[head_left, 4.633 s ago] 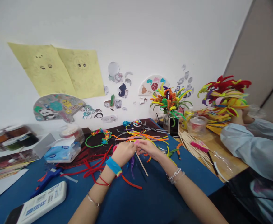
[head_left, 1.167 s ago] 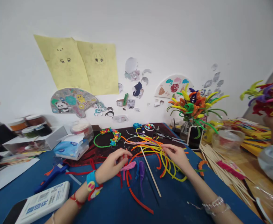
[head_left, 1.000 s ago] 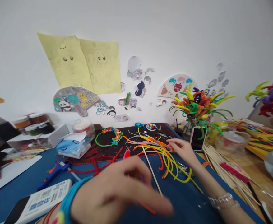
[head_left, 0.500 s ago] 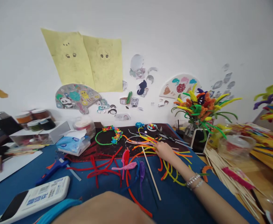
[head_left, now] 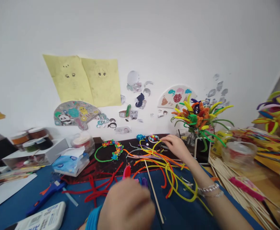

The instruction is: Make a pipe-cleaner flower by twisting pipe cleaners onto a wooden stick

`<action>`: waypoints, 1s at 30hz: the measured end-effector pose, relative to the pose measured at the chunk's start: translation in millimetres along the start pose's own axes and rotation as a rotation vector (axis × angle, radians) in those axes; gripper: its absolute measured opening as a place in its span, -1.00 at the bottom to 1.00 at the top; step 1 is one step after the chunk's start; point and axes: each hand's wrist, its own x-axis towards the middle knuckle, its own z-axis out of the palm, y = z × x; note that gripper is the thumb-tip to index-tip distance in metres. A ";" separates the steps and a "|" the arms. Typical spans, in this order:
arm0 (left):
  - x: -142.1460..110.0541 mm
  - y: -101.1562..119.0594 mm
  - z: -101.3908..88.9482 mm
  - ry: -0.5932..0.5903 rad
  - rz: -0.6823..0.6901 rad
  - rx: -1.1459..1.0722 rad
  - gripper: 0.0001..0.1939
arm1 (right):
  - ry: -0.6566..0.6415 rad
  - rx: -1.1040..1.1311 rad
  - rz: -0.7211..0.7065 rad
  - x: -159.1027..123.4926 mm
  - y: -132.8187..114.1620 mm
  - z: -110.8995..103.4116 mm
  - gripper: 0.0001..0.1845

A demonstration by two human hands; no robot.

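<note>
My left hand [head_left: 129, 206], a blue band [head_left: 93, 218] at its wrist, is blurred in the near foreground. Its fingers are curled in, and whatever they may hold is hidden. My right hand [head_left: 175, 146], with beaded bracelets [head_left: 209, 189] on the wrist, pinches the end of a yellow pipe cleaner [head_left: 157, 145] over the dark board. More yellow pipe cleaners [head_left: 192, 199] and orange ones [head_left: 164, 175] lie looped beneath that arm. A wooden stick [head_left: 154, 193] lies between the hands. Red pipe cleaners [head_left: 94, 191] are scattered left of it, and a red-pink piece [head_left: 127, 172] is partly covered by my left hand.
A green flowered ring [head_left: 99, 158] lies on the dark board. To the left are a tissue pack [head_left: 69, 163], a blue glue gun [head_left: 45, 196] and a white device [head_left: 46, 217]. On the right stand a pipe-cleaner bouquet [head_left: 197, 118], a phone [head_left: 202, 151] and wooden sticks [head_left: 235, 182].
My left hand has risen into fuller view, curled. My right hand has moved up and right from the pile with a yellow pipe cleaner. The camera view has tilted upward.
</note>
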 end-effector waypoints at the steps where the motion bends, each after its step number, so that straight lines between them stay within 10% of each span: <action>1: 17.9 -6.6 2.7 0.009 -0.050 -0.009 -0.78 | 0.015 0.050 -0.057 3.4 -9.0 -9.7 -0.78; 4: 62.5 -31.0 11.2 0.089 -0.325 -0.073 -0.75 | 0.055 0.135 -0.209 9.6 -44.8 -35.3 -0.76; 10: 89.2 -57.3 25.7 -0.217 -0.573 -0.524 -0.74 | 0.044 0.187 -0.334 9.6 -102.3 -54.6 -0.77; 23: 71.3 -94.0 -6.3 0.008 -0.718 -1.023 -0.72 | -0.129 0.579 0.113 -3.7 -86.7 -65.5 -0.66; 30: 69.1 -79.5 -6.5 -0.083 -0.674 -1.135 -0.74 | -0.019 0.907 0.231 -2.1 -114.0 -60.1 -0.63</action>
